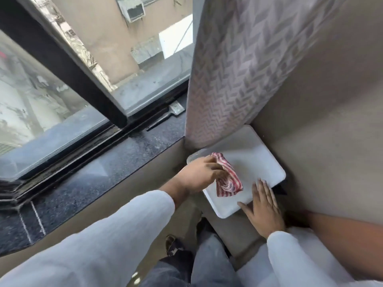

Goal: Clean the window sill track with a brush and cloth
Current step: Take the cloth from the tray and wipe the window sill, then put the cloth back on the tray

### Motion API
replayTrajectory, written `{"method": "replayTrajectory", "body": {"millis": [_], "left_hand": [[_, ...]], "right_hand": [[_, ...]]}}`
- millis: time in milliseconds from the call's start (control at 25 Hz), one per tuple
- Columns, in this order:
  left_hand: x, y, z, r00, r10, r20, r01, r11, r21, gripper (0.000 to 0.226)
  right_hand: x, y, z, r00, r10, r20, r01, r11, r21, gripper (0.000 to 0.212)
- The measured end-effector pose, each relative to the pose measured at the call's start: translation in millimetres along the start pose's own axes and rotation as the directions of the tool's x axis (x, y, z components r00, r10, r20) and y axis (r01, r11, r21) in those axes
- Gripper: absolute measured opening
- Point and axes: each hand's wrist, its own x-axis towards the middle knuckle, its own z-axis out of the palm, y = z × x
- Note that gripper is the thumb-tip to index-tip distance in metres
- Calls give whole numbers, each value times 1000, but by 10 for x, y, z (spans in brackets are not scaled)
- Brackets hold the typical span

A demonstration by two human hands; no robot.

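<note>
The left hand (200, 175) is pinching the red-and-white striped cloth (228, 180) over the white plastic tray (259, 158); the right hand (264, 208) is lying flat and empty on its edge. The black-handled brush (165, 116) is lying beside the dark track (68, 160) (wiping looks yet to begin).

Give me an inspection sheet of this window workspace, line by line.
Surface: dark speckled stone sill; window track beside it looks grimy.
Job's things: red-striped cloth on white tray; brush lying at the track near the curtain.
Clutter: nothing seen.
Grippers: left hand grasping the cloth; right hand flat on the tray's edge.
Cables: nothing seen.
Surroundings: patterned curtain, sliding window frame, buildings outside.
</note>
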Motion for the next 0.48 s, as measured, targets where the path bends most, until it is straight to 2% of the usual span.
{"method": "replayTrajectory", "body": {"millis": [120, 200, 320, 400, 480], "left_hand": [[200, 72, 321, 987, 4, 160, -21, 995, 100, 13], [252, 114, 484, 968, -61, 243, 34, 993, 114, 8], [212, 112, 653, 880, -208, 428, 194, 978, 74, 30], [90, 81, 629, 899, -205, 386, 198, 978, 60, 50], [-118, -27, 529, 949, -237, 208, 227, 971, 70, 61]], "right_hand": [[-7, 99, 159, 998, -41, -42, 38, 997, -70, 98], [-5, 182, 215, 997, -53, -51, 49, 995, -91, 95], [-10, 180, 206, 996, -80, -50, 75, 993, -90, 97], [11, 145, 150, 995, -88, -49, 83, 992, -95, 99], [127, 5, -11, 991, -131, -35, 126, 986, -106, 103]]}}
